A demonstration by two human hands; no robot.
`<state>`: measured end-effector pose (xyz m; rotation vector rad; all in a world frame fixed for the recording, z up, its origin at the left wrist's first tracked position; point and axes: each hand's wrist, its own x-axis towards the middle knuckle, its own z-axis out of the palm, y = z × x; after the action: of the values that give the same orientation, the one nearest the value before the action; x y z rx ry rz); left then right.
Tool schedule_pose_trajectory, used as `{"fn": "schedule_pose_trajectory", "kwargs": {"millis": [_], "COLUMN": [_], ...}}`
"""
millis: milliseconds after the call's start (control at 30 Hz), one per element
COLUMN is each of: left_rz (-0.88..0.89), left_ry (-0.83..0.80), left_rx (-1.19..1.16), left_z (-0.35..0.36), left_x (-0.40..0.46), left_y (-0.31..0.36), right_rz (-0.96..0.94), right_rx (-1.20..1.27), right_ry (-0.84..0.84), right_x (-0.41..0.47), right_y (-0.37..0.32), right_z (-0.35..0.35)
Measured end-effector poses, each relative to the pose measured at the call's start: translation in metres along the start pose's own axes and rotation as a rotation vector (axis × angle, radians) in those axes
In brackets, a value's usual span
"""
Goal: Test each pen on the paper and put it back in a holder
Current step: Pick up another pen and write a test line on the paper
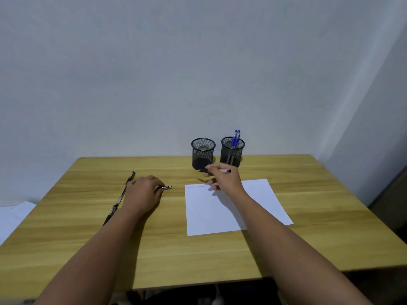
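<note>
Above the top edge of the paper [231,205] my right hand [222,177] has its fingers pinched on a white pen [223,171], long axis level, black end pointing right, tip toward the empty left holder [203,153]. I judge it light, stiff, slippery (best held mid-barrel). My left hand [143,190] curls its fingers round a silver-tipped pen [165,187] on the surface [154,249], tip pointing right

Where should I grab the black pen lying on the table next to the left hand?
Pinch the black pen at its far half, near the clip end, coming straight down from above. It lies flat on the wooden table, so only its top and sides are free, and the left hand and forearm cover its nearer part.
</note>
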<state>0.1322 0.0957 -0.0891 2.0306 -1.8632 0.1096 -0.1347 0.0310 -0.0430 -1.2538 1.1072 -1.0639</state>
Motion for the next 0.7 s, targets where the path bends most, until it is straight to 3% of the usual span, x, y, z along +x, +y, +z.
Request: {"fn": "schedule_pose_trajectory", "kwargs": {"millis": [133, 333, 700], "left_rz": [-0.013, -0.153, -0.071], "left_ry": [0.031, -0.015, -0.088], "left_rx": [-0.107, -0.694, -0.872], "left_z": [-0.009, -0.038, -0.073], "left_x": [-0.006, 0.002, 0.002], "left_y": [0.009, 0.039, 0.069], "right_rz": [0.014, -0.008, -0.043], "right_rx": [-0.037, 0.036, 0.064], "right_ry": [-0.027, -0.079, -0.155], "right_x": [-0.011, -0.021, -0.036], "right_y": [0.007, -0.015, -0.044], "right_z": [0.003, 0.003, -0.001]}}
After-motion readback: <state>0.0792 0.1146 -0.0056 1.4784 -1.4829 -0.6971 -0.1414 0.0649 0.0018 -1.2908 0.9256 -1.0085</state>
